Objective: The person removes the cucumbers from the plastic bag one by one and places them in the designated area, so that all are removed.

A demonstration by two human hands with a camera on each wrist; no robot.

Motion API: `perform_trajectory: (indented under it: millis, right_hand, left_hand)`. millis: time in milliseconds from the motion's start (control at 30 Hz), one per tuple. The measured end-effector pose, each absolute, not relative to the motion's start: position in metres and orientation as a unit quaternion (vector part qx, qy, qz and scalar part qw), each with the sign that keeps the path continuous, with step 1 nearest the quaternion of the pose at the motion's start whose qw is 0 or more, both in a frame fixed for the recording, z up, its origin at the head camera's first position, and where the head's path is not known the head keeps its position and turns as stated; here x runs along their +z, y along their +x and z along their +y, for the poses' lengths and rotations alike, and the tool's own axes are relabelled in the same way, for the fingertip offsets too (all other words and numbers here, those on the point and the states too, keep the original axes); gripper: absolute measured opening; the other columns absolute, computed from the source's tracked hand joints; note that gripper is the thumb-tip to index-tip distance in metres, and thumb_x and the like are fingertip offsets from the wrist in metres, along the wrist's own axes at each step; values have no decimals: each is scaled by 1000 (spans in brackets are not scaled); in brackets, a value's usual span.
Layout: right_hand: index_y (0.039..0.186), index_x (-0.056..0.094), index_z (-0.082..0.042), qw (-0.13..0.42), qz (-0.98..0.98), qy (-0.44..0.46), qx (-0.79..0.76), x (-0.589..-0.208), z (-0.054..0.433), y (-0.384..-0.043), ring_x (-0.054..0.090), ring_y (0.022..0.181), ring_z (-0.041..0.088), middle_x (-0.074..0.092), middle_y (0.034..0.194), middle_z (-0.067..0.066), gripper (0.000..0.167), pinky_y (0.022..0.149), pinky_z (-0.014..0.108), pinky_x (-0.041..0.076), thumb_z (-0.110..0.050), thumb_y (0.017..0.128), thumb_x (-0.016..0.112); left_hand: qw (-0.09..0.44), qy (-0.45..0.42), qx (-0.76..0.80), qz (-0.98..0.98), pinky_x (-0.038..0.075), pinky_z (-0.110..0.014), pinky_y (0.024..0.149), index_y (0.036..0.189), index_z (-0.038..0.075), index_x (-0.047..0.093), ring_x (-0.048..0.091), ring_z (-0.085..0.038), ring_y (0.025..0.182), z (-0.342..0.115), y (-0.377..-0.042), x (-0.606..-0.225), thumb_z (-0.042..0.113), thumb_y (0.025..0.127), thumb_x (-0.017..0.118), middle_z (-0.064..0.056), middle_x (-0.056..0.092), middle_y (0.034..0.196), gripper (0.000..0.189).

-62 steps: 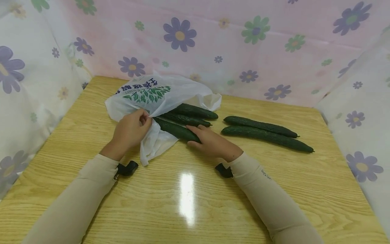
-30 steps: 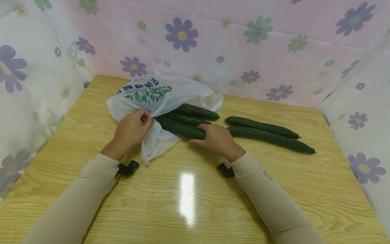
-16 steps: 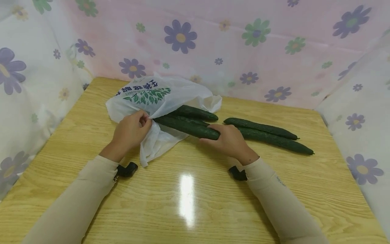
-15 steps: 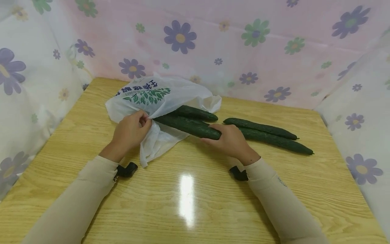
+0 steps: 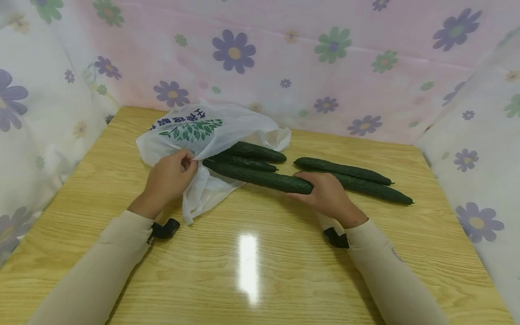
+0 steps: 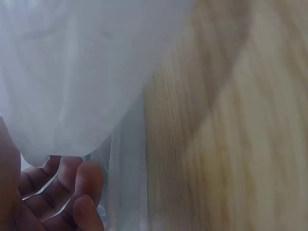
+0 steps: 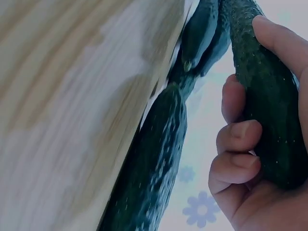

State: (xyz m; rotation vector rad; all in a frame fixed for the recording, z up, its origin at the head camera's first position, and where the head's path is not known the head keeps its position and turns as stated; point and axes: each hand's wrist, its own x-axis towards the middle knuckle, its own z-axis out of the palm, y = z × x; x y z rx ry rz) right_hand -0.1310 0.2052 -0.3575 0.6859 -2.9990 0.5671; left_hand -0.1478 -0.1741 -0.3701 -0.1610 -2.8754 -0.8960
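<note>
My right hand (image 5: 325, 193) grips the near end of a dark green cucumber (image 5: 264, 178); the right wrist view shows fingers and thumb wrapped round the cucumber (image 7: 269, 96). Its far end lies at the mouth of a white plastic bag (image 5: 239, 119) printed with green leaves and dark lettering. At that mouth, my left hand (image 5: 170, 176) pinches the bag's edge between thumb and fingers. In the left wrist view the bag's film (image 6: 82, 72) hangs across the curled fingers. Two more cucumbers, one at the back (image 5: 260, 151) and one in the middle (image 5: 248, 163), stick partly out of the bag.
To the right, two cucumbers lie side by side on the wooden table (image 5: 203, 280), the back cucumber (image 5: 341, 169) and the front cucumber (image 5: 378, 187). A flowered cloth (image 5: 268, 58) hangs behind the table and along both sides.
My right hand has taken hold of the nearest cucumber and drawn it rightward, so much more of it shows outside the bag. The left hand keeps its pinch on the bag's edge.
</note>
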Motion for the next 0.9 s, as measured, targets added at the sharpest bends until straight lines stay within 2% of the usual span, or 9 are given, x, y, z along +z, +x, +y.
perform_trajectory:
  millis: [100,133,267,433,600,667,900]
  right_hand:
    - [128,67,-11,13,-959,215,185,-358,214,-128,54,52,8,73,116,12,59,81,48,55,-44,81,80]
    - [128,67,-11,16,-959,213,185,-358,218,-127,59,57,10,73,117,12,59,83,49,55,-44,81,81]
    - [128,67,-12,18,-962,204,182,-358,229,-123,66,68,18,73,117,12,58,84,51,55,-43,81,81]
    - [128,67,-12,14,-963,200,179,-360,243,-118,66,67,18,72,119,12,58,84,51,55,-42,81,81]
    - [127,68,-12,24,-962,202,182,-361,256,-116,71,92,29,71,121,13,56,87,54,54,-40,80,82]
    - [127,68,-12,24,-962,201,181,-360,260,-116,71,96,31,71,121,14,56,88,55,54,-40,81,82]
    - [125,69,-11,22,-961,210,179,-362,277,-110,70,97,32,72,119,13,52,87,55,54,-35,81,82]
  left_hand:
    - [61,-55,-292,-953,39,-33,59,91,11,60,55,-24,69,-175,-147,-370,27,99,51,-6,59,77,20]
    - [60,-56,-291,-953,40,-33,59,92,11,60,55,-24,69,-175,-147,-370,27,99,51,-6,59,78,20]
    - [55,-56,-292,-953,40,-33,59,92,11,59,54,-23,68,-175,-147,-370,28,99,51,-6,59,78,20]
    - [53,-55,-290,-954,39,-33,59,91,12,59,54,-23,68,-174,-147,-370,28,99,51,-6,59,78,20]
    - [58,-57,-289,-954,39,-33,59,91,12,60,54,-23,68,-175,-148,-371,28,99,51,-6,60,78,20]
    - [60,-57,-289,-954,39,-33,58,91,12,60,55,-23,68,-175,-148,-371,28,99,51,-6,60,78,20]
    - [52,-54,-288,-955,39,-33,57,90,12,60,54,-22,67,-175,-148,-371,28,99,51,-5,59,77,20]
